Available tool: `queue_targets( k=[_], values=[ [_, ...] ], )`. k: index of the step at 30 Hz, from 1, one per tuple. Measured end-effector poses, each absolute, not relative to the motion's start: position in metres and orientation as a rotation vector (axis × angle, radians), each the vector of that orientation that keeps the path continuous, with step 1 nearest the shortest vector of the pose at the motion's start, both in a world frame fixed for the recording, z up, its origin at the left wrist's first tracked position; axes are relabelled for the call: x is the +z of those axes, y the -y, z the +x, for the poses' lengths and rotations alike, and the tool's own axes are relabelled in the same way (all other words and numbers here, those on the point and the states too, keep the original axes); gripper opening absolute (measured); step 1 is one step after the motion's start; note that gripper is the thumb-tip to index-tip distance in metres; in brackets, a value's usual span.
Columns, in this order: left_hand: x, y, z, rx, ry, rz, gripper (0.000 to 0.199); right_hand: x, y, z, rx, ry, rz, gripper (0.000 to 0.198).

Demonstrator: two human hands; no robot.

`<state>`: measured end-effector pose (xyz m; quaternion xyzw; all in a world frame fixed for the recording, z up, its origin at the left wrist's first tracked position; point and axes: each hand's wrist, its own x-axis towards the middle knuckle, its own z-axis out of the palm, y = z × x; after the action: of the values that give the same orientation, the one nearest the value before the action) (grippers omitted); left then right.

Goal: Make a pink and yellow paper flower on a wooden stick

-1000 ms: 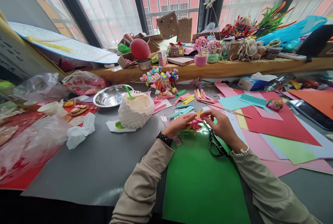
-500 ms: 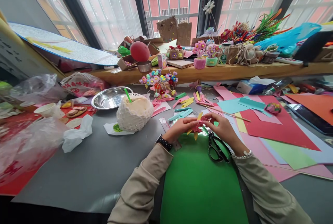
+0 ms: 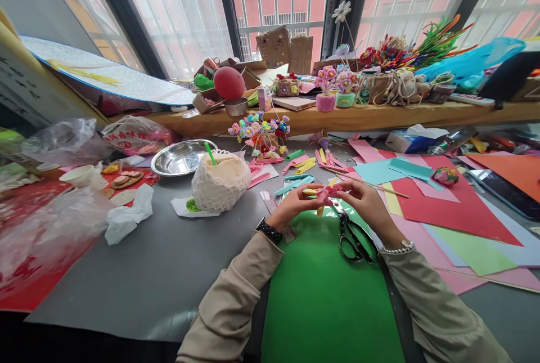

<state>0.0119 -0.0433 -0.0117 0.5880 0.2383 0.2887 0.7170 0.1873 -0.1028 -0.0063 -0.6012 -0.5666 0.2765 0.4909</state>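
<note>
Between my two hands is a small pink and yellow folded-paper flower (image 3: 327,194), held above the far end of a green sheet (image 3: 329,290). My left hand (image 3: 293,203) pinches its left side, and my right hand (image 3: 366,201) pinches its right side; the fingertips partly hide it. Black-handled scissors (image 3: 353,239) lie on the green sheet, just below my right hand. Beyond my left hand are folded turquoise paper strips (image 3: 293,184) and yellow strips (image 3: 304,165). A ruler (image 3: 268,202) lies partly under my left hand.
To the left stand a foam-netted coconut (image 3: 221,183) with a green straw and a metal plate (image 3: 175,161). Coloured paper sheets (image 3: 459,205) spread over the right side, with a phone (image 3: 502,188). A wooden ledge (image 3: 295,120) full of crafts runs along the back.
The paper flower has turned in my fingers; its yellow tips point differently, and more pink shows. My right hand has shifted slightly, uncovering more of the scissors' blades. The view has moved slightly.
</note>
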Motion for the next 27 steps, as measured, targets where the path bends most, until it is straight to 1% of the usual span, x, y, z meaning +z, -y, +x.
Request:
queue_targets(
  k=[4,10,17,21,24,27],
  values=[
    [-0.0118,0.0430,0.0128,0.631,-0.517,1.316,0.056,-0.0082,0.1016,0.1873,0.679,1.363,-1.468,0.033],
    [-0.0126,0.0449,0.0160,0.723,-0.592,1.403,0.047,-0.0083,0.1028,0.1843,0.619,1.386,-1.514,0.031],
    [-0.0165,0.0443,0.0174,0.764,-0.626,1.437,0.043,-0.0082,0.1035,0.1801,0.416,1.425,-1.579,0.027],
    [-0.0193,0.0427,0.0181,0.770,-0.638,1.421,0.044,-0.0108,0.1018,0.1815,0.507,1.436,-1.549,0.027],
    [-0.0199,0.0427,0.0189,0.791,-0.631,1.406,0.044,-0.0131,0.1000,0.1826,0.621,1.409,-1.487,0.030],
    [-0.0188,0.0438,0.0194,0.800,-0.630,1.376,0.046,-0.0132,0.0991,0.1825,0.644,1.387,-1.445,0.033]
  ],
)
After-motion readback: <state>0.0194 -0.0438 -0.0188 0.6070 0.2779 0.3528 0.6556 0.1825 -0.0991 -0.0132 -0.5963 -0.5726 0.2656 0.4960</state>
